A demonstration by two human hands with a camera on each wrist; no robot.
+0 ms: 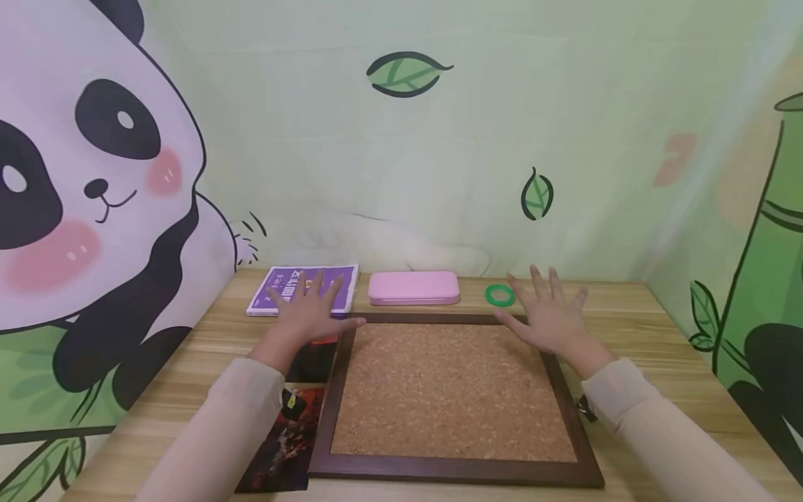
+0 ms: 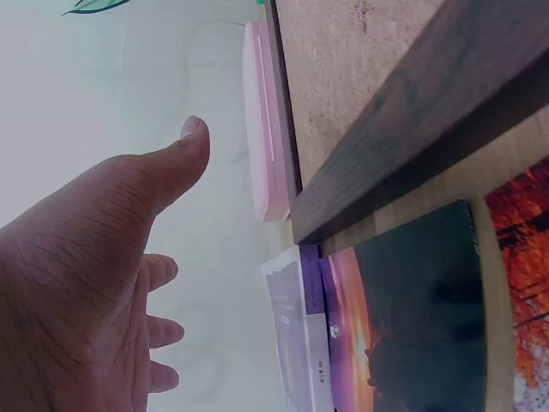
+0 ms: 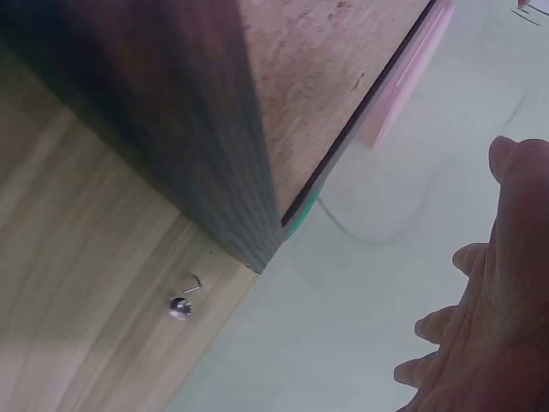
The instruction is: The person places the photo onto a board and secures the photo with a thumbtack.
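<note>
A cork board [image 1: 448, 390] in a dark wooden frame [image 1: 458, 471] lies flat on the wooden table [image 1: 665, 362]. My left hand [image 1: 310, 310] hovers with spread fingers over the board's far left corner, above a purple book [image 1: 295, 287]. My right hand [image 1: 552, 314] hovers, fingers spread, over the far right corner, close to a green ring [image 1: 500, 295]. Neither hand holds anything. The left wrist view shows the open left hand [image 2: 103, 283], the frame [image 2: 403, 129] and the purple book [image 2: 300, 343]. The right wrist view shows the open right hand [image 3: 489, 326] and the frame's corner [image 3: 197, 129].
A pink case [image 1: 413, 288] lies behind the board, between book and ring. Dark photo prints [image 1: 288, 432] lie left of the frame. A small metal pin [image 3: 180, 307] lies on the table by the frame. Walls with panda and bamboo pictures close off the back and sides.
</note>
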